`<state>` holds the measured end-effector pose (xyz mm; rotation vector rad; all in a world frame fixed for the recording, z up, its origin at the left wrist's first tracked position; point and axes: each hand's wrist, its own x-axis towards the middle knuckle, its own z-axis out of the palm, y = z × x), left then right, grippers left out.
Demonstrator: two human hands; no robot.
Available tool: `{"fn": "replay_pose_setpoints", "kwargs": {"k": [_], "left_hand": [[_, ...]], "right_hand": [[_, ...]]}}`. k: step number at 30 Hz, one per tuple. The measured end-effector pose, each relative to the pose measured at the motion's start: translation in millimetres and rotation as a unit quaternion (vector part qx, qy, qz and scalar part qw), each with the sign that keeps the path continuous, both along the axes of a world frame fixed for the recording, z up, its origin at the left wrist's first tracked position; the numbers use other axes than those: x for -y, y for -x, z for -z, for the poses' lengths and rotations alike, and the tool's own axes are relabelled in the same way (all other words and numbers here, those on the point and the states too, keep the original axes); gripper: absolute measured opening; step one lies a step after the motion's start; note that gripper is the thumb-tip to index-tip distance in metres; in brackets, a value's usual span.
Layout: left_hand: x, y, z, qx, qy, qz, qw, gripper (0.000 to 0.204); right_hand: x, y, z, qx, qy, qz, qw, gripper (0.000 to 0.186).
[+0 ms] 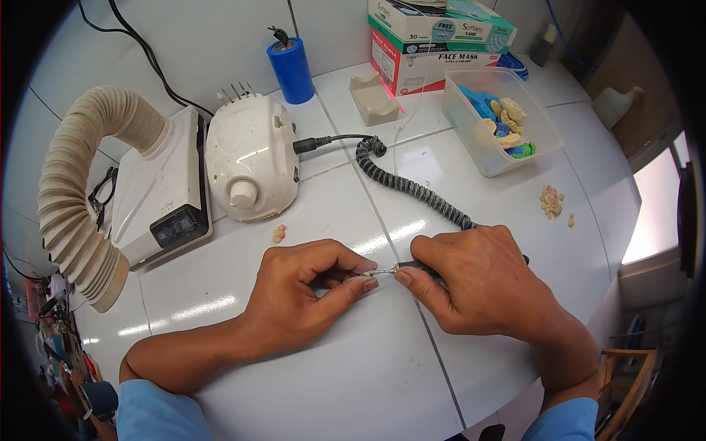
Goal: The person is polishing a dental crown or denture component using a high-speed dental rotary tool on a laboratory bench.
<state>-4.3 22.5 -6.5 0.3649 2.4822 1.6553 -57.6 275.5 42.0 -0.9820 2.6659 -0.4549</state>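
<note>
My right hand (pixel 474 283) is wrapped round a dark rotary handpiece (pixel 408 267), with a thin metal bit (pixel 382 271) pointing left from it. Thumb and fingertips of my left hand (pixel 309 290) are closed at the bit's tip, on something small that I cannot make out. A coiled black cord (pixel 415 192) runs from behind my right hand up to a plug at the white control box (pixel 250 147) with a knob on its front. A small cluster of tooth-like beige and pink pieces (pixel 279 234) lies just beyond my left hand.
A white machine (pixel 154 191) with a ribbed hose (pixel 62 198) stands left. Behind are a blue cylinder (pixel 290 73), a beige holder (pixel 368 99) and stacked boxes (pixel 419 70). Right are a plastic tub (pixel 456 125) of coloured moulded pieces and a pile of small beige pieces (pixel 551 202).
</note>
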Motion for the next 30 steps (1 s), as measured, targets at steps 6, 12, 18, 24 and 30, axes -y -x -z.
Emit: {"fn": "replay_pose_setpoints", "kwargs": {"k": [6,12,18,24,30], "left_hand": [[-1.4,-1.3,2.8,-0.010,-0.012,-0.016,1.000,0.017],[-1.5,-0.8,1.8,-0.016,0.002,-0.011,1.000,0.018],[-0.3,-1.1,5.7,-0.004,-0.019,-0.016,1.000,0.018],[0.0,0.2,2.5,-0.009,-0.007,-0.003,1.000,0.015],[-0.1,-0.1,-1.8,-0.020,0.020,0.007,1.000,0.012]], "right_hand": [[-1.0,-0.1,-0.8,0.001,0.002,-0.007,1.000,0.045],[-1.7,1.3,-2.9,0.014,-0.013,-0.004,1.000,0.046],[0.1,0.4,-2.0,0.010,-0.006,0.003,1.000,0.045],[-0.4,-1.0,-0.7,0.000,-0.002,-0.001,1.000,0.045],[-0.7,0.5,-4.2,0.016,-0.015,0.001,1.000,0.045]]}}
